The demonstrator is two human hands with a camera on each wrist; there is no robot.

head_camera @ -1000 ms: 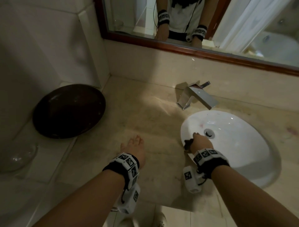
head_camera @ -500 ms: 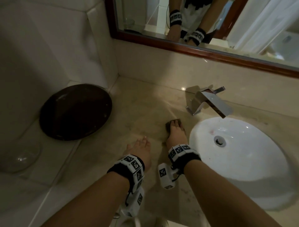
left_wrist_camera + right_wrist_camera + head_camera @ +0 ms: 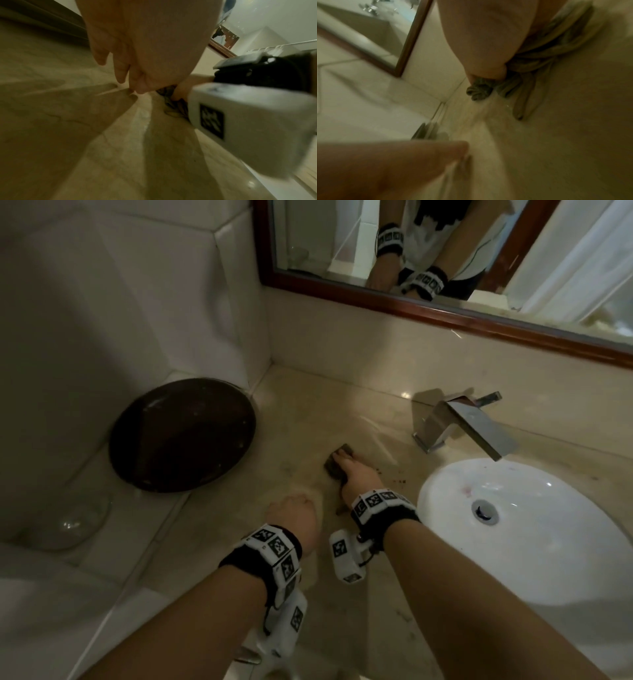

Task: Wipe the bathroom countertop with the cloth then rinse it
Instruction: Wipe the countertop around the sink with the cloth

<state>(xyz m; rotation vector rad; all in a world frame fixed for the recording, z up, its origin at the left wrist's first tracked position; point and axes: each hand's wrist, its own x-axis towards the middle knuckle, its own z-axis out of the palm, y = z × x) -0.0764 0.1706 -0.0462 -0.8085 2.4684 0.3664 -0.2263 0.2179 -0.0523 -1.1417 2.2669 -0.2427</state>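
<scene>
On the desk (image 3: 342, 412) left of the sink (image 3: 534, 546), right hand (image 3: 359, 479) presses the bunched cloth (image 3: 337, 462) flat with a narrow grip, left hand (image 3: 294, 517) resting loose nearby, so a wide swipe could probably knock the dark bowl (image 3: 181, 434).

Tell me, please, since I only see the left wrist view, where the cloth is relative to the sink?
Observer: The right hand holds the cloth down on the countertop, left of the sink.
Operator: Is water running?
Observer: No stream shows under the faucet in the head view.
Operator: Is anything further left?
Observer: A dark round bowl sits by the left wall, apart from the cloth.
</scene>
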